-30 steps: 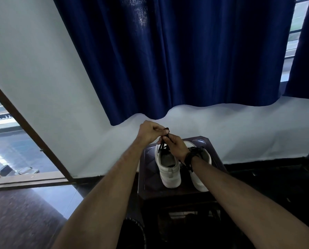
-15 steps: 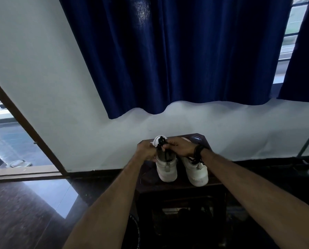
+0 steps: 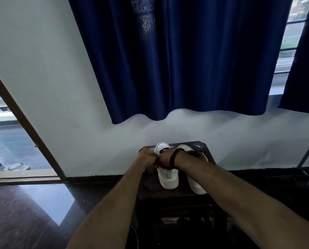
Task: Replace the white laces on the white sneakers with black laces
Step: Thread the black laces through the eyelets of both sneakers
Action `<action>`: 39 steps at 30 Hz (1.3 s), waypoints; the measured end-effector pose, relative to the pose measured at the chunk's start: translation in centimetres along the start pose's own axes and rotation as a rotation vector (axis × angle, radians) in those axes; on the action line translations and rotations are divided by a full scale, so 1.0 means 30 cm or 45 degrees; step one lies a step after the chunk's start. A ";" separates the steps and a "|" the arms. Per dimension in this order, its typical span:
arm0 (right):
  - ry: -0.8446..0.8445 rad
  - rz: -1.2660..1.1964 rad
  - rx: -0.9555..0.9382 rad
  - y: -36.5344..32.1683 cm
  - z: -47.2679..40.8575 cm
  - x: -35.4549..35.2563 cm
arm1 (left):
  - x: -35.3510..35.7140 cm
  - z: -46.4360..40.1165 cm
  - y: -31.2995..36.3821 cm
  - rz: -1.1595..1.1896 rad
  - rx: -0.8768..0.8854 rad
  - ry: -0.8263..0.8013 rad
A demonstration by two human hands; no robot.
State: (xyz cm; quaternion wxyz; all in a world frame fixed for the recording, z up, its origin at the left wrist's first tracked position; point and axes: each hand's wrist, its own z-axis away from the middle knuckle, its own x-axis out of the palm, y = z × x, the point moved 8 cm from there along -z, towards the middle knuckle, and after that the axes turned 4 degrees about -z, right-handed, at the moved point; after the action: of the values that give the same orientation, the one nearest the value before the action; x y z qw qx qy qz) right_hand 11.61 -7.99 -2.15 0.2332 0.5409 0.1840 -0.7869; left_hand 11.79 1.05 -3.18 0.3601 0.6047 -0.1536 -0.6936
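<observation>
Two bare forearms reach forward from the bottom edge and meet over the left sneaker (image 3: pixel 168 178), which sits heel-toward-camera on a dark counter (image 3: pixel 210 155). The left hand (image 3: pixel 147 159) is curled in a fist at the shoe's left side, and the right hand (image 3: pixel 165 159) — a dark band (image 3: pixel 173 158) on its wrist — curls over the shoe's opening, touching the left. Both seem to pinch the black lace (image 3: pixel 163 150), though the fingers are too small and shadowed to be sure. Just beside it stands the right sneaker (image 3: pixel 196 186), its black lacing partly hidden by the right forearm. Beyond the counter — a pale wall (image 3: pixel 42 69) and a blue curtain (image 3: pixel 186 60).
</observation>
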 end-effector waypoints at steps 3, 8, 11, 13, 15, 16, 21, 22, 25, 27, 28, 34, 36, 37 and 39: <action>0.030 0.036 0.065 -0.004 0.000 -0.010 | -0.006 -0.012 -0.021 -0.007 -0.029 0.011; 0.186 0.160 0.074 0.009 -0.004 0.012 | 0.004 -0.017 -0.058 0.159 -0.159 -0.013; 0.168 0.079 0.089 0.028 -0.016 0.024 | 0.018 -0.007 -0.057 0.222 -0.146 -0.067; 0.106 0.047 0.102 0.034 -0.027 0.028 | 0.020 0.000 -0.054 0.252 -0.137 -0.093; 0.113 0.002 0.111 0.040 -0.029 0.026 | 0.032 0.004 -0.056 0.285 -0.149 -0.154; 0.163 -0.009 0.110 0.045 -0.038 0.026 | 0.038 0.009 -0.053 0.288 -0.145 -0.195; 0.440 0.064 0.174 0.068 -0.042 0.025 | 0.051 0.016 -0.039 0.225 -0.096 -0.281; 0.454 0.064 0.184 0.070 -0.038 0.023 | 0.053 0.003 -0.035 0.211 -0.074 -0.263; 0.352 0.118 0.125 0.060 -0.040 0.031 | 0.042 -0.015 0.005 0.067 0.107 -0.177; 0.247 0.157 0.071 0.054 -0.022 0.038 | 0.042 -0.005 0.040 -0.100 0.258 -0.130; 0.204 0.146 0.044 0.052 -0.007 0.036 | 0.043 -0.002 0.049 -0.142 0.303 -0.115; 0.321 -0.295 -0.087 0.085 0.077 0.026 | 0.066 0.004 0.058 -0.411 0.433 -0.069; 0.597 -0.524 -0.063 0.136 0.133 -0.006 | 0.079 0.035 0.081 -0.537 0.533 -0.033; 0.769 -0.575 -0.004 0.173 0.167 -0.020 | 0.074 0.049 0.090 -0.605 0.584 0.027; 1.048 -0.486 0.198 0.260 0.239 -0.024 | 0.061 0.079 0.103 -0.700 0.675 0.164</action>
State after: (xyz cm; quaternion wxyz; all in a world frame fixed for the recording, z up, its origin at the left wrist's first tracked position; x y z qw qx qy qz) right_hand 10.74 -18.18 0.72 -0.0495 0.7807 0.2982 -0.5469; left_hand 10.50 -2.88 -1.99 0.0008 0.7376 -0.1367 -0.6612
